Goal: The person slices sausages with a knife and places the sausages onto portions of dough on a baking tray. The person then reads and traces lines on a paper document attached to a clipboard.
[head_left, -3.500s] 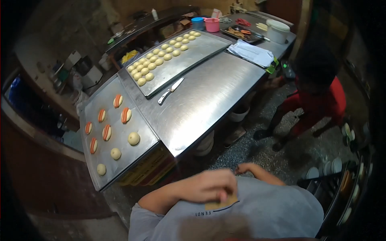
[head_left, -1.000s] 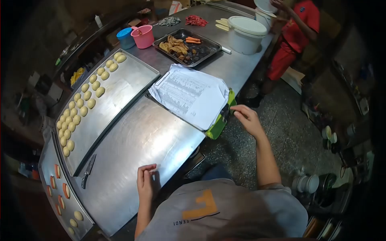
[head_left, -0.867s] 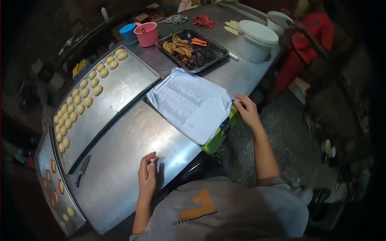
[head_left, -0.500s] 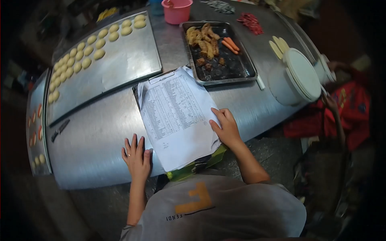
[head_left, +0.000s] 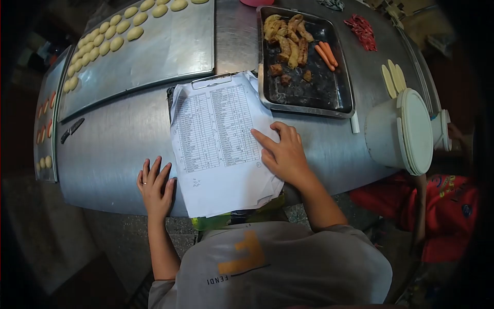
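A clipboard with printed sheets lies on the metal table in front of me. My right hand rests on the right side of the papers, its index finger stretched out over the printed table and nothing in its grasp. My left hand, a ring on one finger, lies on the metal left of the papers with its fingers spread. Beyond the clipboard, a dark tray holds browned pieces and orange sausages. A knife lies at the left.
Dough balls sit in rows on a large tray. Another tray with sausage-topped dough is at far left. A white lidded bucket, pale strips and a red heap are at right, near a person in red.
The view has swung right and closer to the papers. My right hand has moved from the clipboard's edge onto the sheets, index finger extended. My left hand has spread out on the table.
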A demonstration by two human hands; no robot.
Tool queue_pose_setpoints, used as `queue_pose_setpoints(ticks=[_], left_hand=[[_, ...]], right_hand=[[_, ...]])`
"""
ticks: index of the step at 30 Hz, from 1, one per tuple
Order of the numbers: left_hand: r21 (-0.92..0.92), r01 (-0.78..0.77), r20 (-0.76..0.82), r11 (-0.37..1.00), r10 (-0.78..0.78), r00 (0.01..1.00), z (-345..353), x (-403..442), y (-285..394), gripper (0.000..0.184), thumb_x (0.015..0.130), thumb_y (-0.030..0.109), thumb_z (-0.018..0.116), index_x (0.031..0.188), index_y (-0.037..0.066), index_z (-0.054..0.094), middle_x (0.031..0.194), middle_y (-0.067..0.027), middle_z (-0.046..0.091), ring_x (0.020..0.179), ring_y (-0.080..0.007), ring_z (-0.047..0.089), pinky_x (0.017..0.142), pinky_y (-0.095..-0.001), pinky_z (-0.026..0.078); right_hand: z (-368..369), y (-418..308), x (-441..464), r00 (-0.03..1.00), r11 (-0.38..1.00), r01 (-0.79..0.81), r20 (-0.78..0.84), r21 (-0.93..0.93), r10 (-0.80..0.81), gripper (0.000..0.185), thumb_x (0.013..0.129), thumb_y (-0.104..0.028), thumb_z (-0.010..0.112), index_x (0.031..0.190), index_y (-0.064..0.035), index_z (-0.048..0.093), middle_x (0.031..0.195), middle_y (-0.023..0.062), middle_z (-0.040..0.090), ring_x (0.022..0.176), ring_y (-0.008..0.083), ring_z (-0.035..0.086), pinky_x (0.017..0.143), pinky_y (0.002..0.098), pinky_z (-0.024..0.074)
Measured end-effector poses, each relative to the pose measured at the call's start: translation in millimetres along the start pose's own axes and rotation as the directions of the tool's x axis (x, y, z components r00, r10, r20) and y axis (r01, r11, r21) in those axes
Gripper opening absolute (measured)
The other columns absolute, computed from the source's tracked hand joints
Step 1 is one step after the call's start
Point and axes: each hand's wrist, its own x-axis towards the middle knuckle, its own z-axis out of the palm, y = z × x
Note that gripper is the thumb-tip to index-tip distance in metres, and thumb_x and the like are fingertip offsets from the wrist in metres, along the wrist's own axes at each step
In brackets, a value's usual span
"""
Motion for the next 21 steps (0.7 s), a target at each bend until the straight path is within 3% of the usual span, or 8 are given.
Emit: queue_pose_setpoints(ticks=[21], left_hand=[[-0.035,0.034,0.001,0.999,-0.034,0.999,0.5,3.1,1.8,0.031,0.079,0.017,0.056,0.109,0.014,0.061,0.129,-0.0023,0.049,0.128,-0.026,0.033,0.103,-0.0433,0.018]], right_hand=[[-0.3,0.9,3.7,0.998,0.999,-0.045,0.044,0.027,0.044,0.044,0.073,-0.013,0.053,0.117,-0.0192,0.059,0.114,0.0144,0.041,0.098,0.0281,0.04,0.088,0.0339,0.0328]])
